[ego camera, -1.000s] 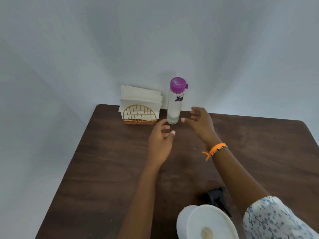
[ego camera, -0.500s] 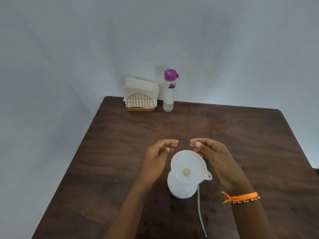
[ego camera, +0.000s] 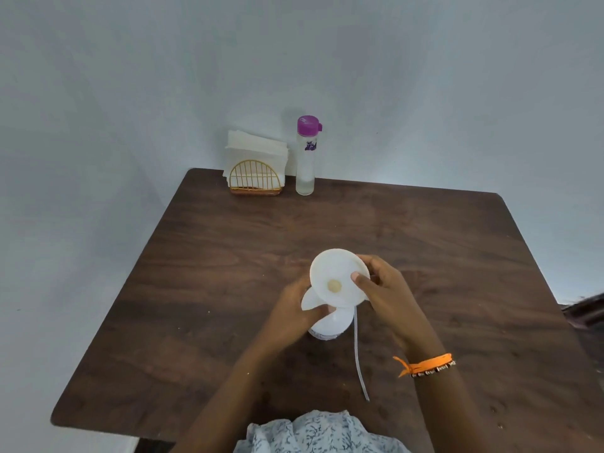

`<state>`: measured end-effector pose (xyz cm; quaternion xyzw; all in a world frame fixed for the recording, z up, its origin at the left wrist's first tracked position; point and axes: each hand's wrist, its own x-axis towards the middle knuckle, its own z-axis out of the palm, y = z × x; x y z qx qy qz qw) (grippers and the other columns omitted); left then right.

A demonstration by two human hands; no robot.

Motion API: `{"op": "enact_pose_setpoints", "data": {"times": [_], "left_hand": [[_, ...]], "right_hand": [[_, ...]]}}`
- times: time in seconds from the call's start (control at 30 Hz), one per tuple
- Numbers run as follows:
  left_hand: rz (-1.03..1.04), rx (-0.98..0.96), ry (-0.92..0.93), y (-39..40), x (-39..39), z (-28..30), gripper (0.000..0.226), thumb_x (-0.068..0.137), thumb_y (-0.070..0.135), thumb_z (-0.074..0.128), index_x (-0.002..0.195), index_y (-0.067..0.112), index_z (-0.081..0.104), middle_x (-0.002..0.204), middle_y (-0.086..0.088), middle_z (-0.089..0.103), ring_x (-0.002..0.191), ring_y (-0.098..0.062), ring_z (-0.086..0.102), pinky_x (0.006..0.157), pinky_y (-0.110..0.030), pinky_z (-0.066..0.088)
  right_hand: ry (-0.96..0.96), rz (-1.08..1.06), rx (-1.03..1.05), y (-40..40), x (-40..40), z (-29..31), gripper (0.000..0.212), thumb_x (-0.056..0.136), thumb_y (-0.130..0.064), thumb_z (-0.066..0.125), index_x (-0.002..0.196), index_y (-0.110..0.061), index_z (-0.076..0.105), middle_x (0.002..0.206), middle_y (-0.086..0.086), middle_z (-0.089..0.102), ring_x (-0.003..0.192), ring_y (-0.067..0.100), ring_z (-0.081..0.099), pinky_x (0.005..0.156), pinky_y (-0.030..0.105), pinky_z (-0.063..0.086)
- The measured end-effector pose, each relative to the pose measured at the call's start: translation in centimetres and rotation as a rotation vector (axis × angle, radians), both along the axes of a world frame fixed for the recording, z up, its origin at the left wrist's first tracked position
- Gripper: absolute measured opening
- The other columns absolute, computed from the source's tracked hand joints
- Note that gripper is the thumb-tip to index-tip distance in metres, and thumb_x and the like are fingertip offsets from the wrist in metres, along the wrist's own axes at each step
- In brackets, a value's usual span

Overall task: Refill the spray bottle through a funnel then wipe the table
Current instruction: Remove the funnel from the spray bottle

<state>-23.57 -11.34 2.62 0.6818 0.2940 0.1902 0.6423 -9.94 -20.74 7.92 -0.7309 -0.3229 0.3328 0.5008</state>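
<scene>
A white funnel (ego camera: pixel 336 279) sits tilted over the neck of a white spray bottle (ego camera: pixel 330 326) standing mid-table. My right hand (ego camera: pixel 384 294) pinches the funnel's right rim, thumb on its inner face. My left hand (ego camera: pixel 294 310) grips the bottle's upper body just under the funnel. A clear dip tube (ego camera: pixel 359 358) lies on the dark wooden table (ego camera: pixel 228 256) beside the bottle. At the far edge stands a clear bottle with a purple cap (ego camera: pixel 306 155), holding a little liquid.
A gold wire holder with white napkins (ego camera: pixel 256 168) stands at the back, left of the purple-capped bottle. A pale wall rises close behind and to the left. Something dark lies beyond the table's right edge (ego camera: pixel 585 308).
Both hands came back from near the purple-capped bottle to the spray bottle. The right hand has taken the funnel's rim and the left has closed round the bottle; the funnel now tilts.
</scene>
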Motion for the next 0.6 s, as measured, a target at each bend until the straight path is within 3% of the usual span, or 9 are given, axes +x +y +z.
{"op": "enact_pose_setpoints", "data": {"times": [0.07, 0.2, 0.4, 0.47, 0.6], "left_hand": [[0.058, 0.037, -0.04, -0.3, 0.4, -0.8, 0.037, 0.078, 0.029, 0.07, 0.112, 0.041, 0.062, 0.116, 0.017, 0.065, 0.11, -0.006, 0.06, 0.09, -0.024, 0.05], [0.13, 0.136, -0.04, -0.5, 0.7, -1.5, 0.039, 0.085, 0.02, 0.067, 0.103, 0.053, 0.059, 0.108, 0.032, 0.063, 0.108, 0.003, 0.058, 0.082, -0.009, 0.046], [0.123, 0.2, -0.019, 0.1, 1.0, -1.9, 0.034, 0.076, 0.028, 0.068, 0.11, 0.026, 0.066, 0.112, 0.01, 0.068, 0.104, -0.004, 0.062, 0.092, -0.031, 0.05], [0.12, 0.201, -0.012, 0.1, 1.0, -1.8, 0.031, 0.078, 0.024, 0.07, 0.108, 0.031, 0.066, 0.112, 0.011, 0.067, 0.105, -0.006, 0.061, 0.093, -0.033, 0.05], [0.119, 0.231, -0.001, 0.1, 0.9, -1.4, 0.033, 0.077, 0.025, 0.07, 0.098, 0.049, 0.06, 0.106, 0.025, 0.064, 0.103, -0.001, 0.06, 0.091, -0.029, 0.049]], "right_hand": [[-0.01, -0.03, -0.001, -0.1, -0.1, -0.3, 0.02, 0.092, -0.008, 0.052, 0.106, -0.02, 0.061, 0.101, -0.004, 0.065, 0.093, 0.013, 0.06, 0.063, 0.018, 0.049], [-0.031, -0.088, 0.018, 0.0, -0.1, -0.5, 0.021, 0.09, -0.003, 0.05, 0.094, -0.018, 0.065, 0.089, -0.005, 0.066, 0.081, 0.013, 0.059, 0.049, 0.014, 0.046], [0.057, -0.164, 0.117, 0.0, 0.2, 0.2, 0.023, 0.089, 0.002, 0.047, 0.094, -0.009, 0.067, 0.08, 0.004, 0.064, 0.054, 0.003, 0.05, 0.041, 0.015, 0.038], [0.134, -0.182, 0.147, -0.2, 0.3, 0.4, 0.024, 0.09, 0.003, 0.046, 0.094, -0.009, 0.067, 0.075, 0.004, 0.062, 0.046, 0.002, 0.046, 0.041, 0.018, 0.037], [0.183, -0.206, 0.147, -0.5, 0.1, 0.5, 0.026, 0.091, 0.002, 0.046, 0.093, -0.014, 0.066, 0.081, 0.005, 0.063, 0.051, 0.005, 0.047, 0.043, 0.017, 0.038]]}}
